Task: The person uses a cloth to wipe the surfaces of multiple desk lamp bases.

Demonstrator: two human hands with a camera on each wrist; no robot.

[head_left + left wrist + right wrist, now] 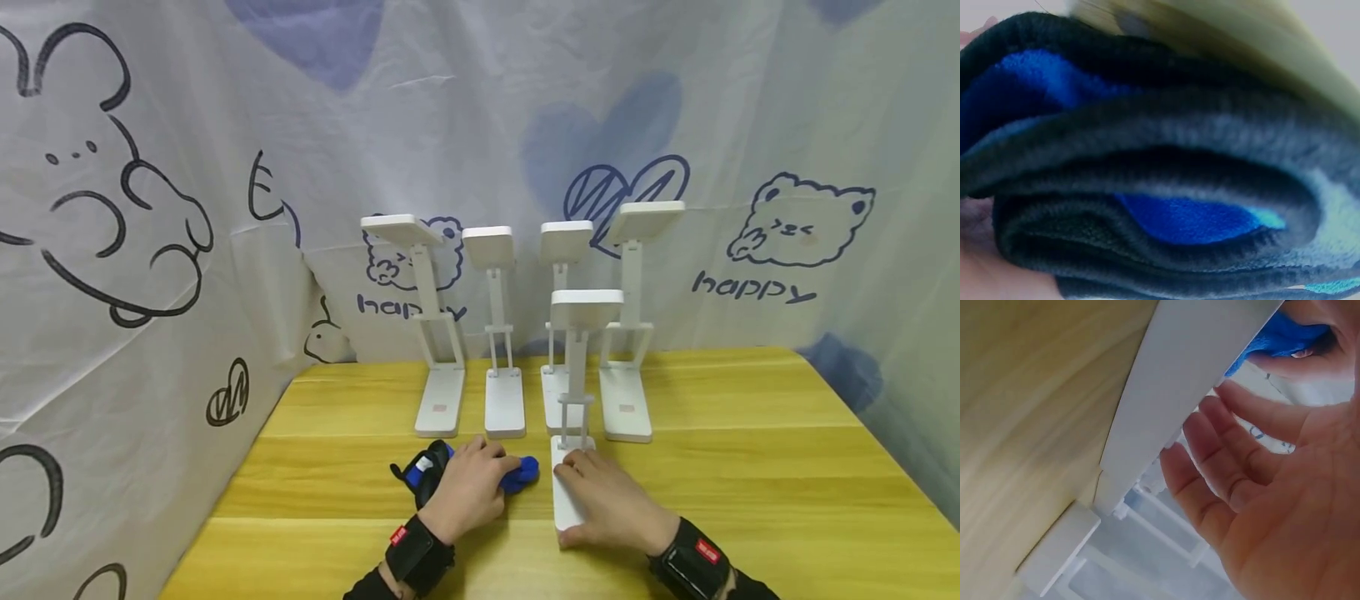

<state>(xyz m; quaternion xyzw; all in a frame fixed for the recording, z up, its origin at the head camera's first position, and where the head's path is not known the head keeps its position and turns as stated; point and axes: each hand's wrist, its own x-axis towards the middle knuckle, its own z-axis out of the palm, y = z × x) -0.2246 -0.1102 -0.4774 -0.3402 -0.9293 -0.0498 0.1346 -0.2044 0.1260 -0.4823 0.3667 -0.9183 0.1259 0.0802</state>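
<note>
A crumpled blue cloth (525,472) with thick dark edging lies in my left hand (474,487), and my fingers grip it near its right end. Close up in the left wrist view, the cloth (1197,219) shows as stacked dark-rimmed folds. My right hand (611,502) touches the flat base (567,500) of the nearest white folding stand (587,310). From the right wrist view, its fingertips (1175,464) rest along the upper edge of that base with the fingers only slightly bent. The stand is upright, its top plate tilted.
Behind, several matching white stands (441,402) stand in a row, tops unfolded. The one directly behind the nearest stand is partly hidden by it. The wood-grain table (330,467) ends at a printed curtain (480,100) at the back and left.
</note>
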